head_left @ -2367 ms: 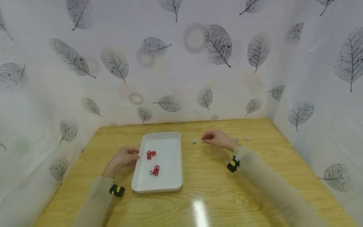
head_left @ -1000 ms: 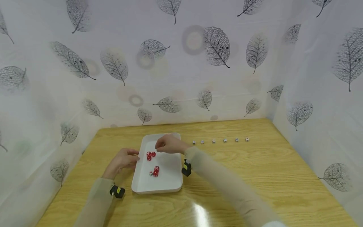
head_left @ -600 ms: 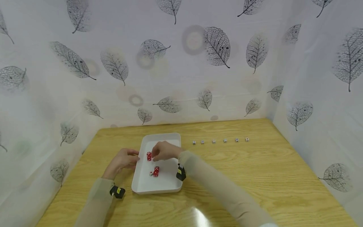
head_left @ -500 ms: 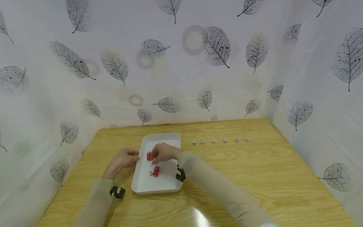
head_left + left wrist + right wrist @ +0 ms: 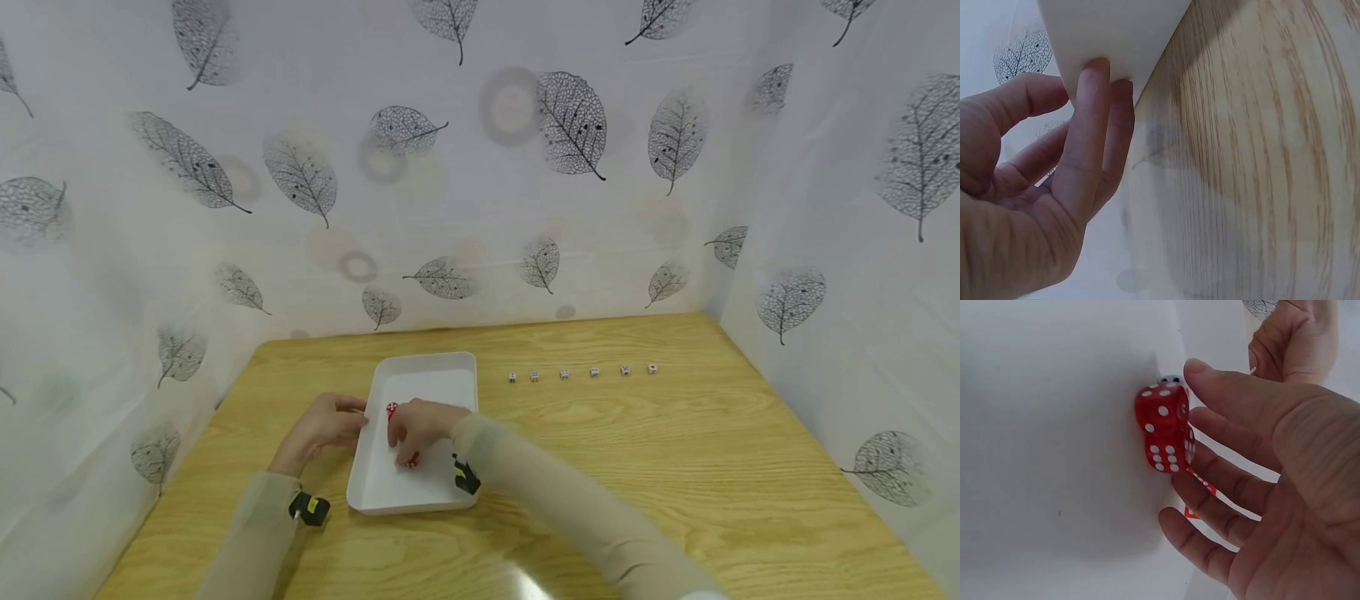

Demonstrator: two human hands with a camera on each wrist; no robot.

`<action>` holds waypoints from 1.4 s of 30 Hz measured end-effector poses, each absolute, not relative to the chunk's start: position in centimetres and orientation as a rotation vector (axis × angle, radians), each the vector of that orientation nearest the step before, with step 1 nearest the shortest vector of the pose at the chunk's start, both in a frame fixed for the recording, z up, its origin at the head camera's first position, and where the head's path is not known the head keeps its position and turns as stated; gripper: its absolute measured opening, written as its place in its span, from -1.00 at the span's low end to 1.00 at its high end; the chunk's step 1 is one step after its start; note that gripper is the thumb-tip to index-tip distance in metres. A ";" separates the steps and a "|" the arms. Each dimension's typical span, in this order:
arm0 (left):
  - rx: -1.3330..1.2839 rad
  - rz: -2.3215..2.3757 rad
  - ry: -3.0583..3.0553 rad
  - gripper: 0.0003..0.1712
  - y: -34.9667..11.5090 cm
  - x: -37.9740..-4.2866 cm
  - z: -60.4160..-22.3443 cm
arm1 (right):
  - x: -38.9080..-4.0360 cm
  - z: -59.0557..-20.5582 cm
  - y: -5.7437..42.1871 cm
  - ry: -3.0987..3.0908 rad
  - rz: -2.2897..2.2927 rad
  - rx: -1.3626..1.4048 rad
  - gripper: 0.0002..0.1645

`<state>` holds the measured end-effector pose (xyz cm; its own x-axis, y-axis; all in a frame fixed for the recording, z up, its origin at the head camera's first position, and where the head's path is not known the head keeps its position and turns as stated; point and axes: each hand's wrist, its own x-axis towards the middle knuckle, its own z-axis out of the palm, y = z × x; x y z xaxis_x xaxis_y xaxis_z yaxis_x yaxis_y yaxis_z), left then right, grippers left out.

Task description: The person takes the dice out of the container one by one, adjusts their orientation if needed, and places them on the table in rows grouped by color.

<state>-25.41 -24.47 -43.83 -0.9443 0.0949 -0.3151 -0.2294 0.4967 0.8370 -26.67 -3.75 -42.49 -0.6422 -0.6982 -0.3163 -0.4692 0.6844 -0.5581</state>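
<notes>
My left hand (image 5: 324, 429) rests its fingertips on the left outer wall of a white tray (image 5: 405, 502); in the left wrist view its fingers (image 5: 1094, 87) touch the tray wall. Inside the tray, my right hand (image 5: 423, 425) is loosely spread over the dice. The right wrist view has a red die (image 5: 1161, 409) touching another red die (image 5: 1169, 450), with a small white die (image 5: 1174, 380) partly hidden behind them beside the thumb. Further red (image 5: 1209, 482) shows between the fingers. A red die (image 5: 392, 409) also appears left of the right hand.
Several small white dice (image 5: 565, 374) stand spaced in a row on the wooden table (image 5: 637, 467), right of the tray. A leaf-printed white sheet (image 5: 465, 208) encloses the table at back and sides. Black devices (image 5: 309, 507) sit on both wrists.
My right hand has gone from the row of white dice into the tray, then down toward the nearer dice, covering most of them. My left hand stays at the tray's left wall.
</notes>
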 end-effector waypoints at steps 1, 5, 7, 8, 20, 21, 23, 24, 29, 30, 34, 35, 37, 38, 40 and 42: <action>-0.113 1.426 2.425 -0.52 -24.5 -25.4 -43.8 | -26.6 -42.5 -3.9 2.380 -0.572 -0.910 -0.78; -0.108 1.424 2.425 -0.53 -24.5 -25.4 -43.8 | -26.2 -42.8 -4.4 2.420 -0.485 -0.971 -0.79; -0.110 1.423 2.425 -0.53 -24.5 -25.4 -43.8 | -26.1 -42.9 -4.6 2.439 -0.459 -0.969 -0.80; -0.112 1.424 2.424 -0.53 -24.5 -25.4 -43.8 | -26.0 -42.9 -4.7 2.447 -0.453 -0.967 -0.82; -0.114 1.432 2.413 -0.52 -24.5 -25.4 -43.8 | -25.5 -43.2 -4.9 2.477 -0.463 -0.925 -0.90; -0.115 1.431 2.413 -0.52 -24.4 -25.4 -43.8 | -25.5 -43.2 -4.9 2.477 -0.464 -0.922 -0.91; -0.106 1.427 2.412 -0.52 -24.4 -25.4 -43.7 | -25.5 -43.1 -5.0 2.479 -0.467 -0.916 -0.91; -0.106 1.428 2.411 -0.52 -24.4 -25.4 -43.7 | -25.5 -43.1 -5.0 2.484 -0.462 -0.914 -0.91; -0.100 1.429 2.405 -0.52 -24.4 -25.4 -43.7 | -25.3 -42.9 -5.1 2.508 -0.430 -0.876 -0.88; -0.105 1.434 2.405 -0.52 -24.4 -25.4 -43.8 | -25.2 -42.9 -5.2 2.515 -0.424 -0.866 -0.86; -0.086 1.431 2.410 -0.51 -24.4 -25.4 -43.7 | -25.2 -42.8 -5.2 2.534 -0.423 -0.844 -0.86; -0.085 1.434 2.410 -0.52 -24.4 -25.4 -43.7 | -25.2 -42.8 -5.2 2.536 -0.429 -0.841 -0.87; -0.085 1.434 2.412 -0.52 -24.4 -25.4 -43.7 | -25.3 -42.7 -5.1 2.538 -0.452 -0.838 -0.90; -0.085 1.434 2.412 -0.52 -24.4 -25.4 -43.7 | -25.4 -42.7 -5.1 2.537 -0.470 -0.836 -0.91; -0.075 1.434 2.409 -0.52 -24.5 -25.4 -43.7 | -25.5 -42.6 -5.0 2.541 -0.505 -0.844 -0.92; -0.082 1.440 2.406 -0.52 -24.5 -25.4 -43.7 | -25.7 -42.5 -4.9 2.546 -0.543 -0.865 -0.93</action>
<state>-25.36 -24.53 -43.74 -0.9422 0.1206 -0.3126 -0.2186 0.4858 0.8463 -25.70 -4.93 -42.45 -0.7308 -0.6389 -0.2402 -0.4854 0.7339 -0.4751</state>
